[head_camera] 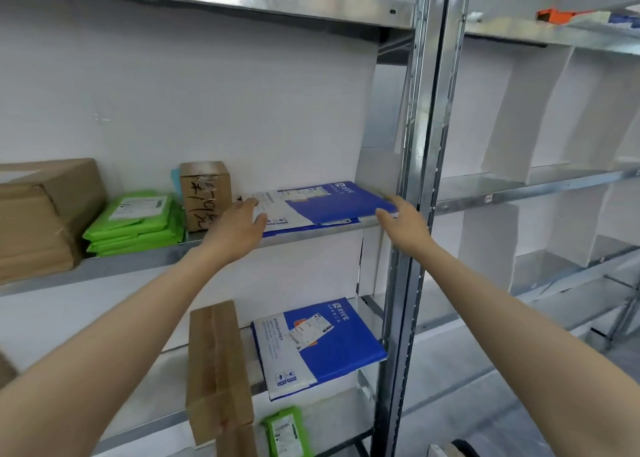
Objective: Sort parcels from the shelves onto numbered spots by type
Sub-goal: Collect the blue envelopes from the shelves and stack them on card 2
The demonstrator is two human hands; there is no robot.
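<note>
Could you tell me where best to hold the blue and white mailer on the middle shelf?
Grip its two short ends, coming from the front: the blue and white mailer lies flat and wide at the shelf lip, with the left hand and right hand at either end.
</note>
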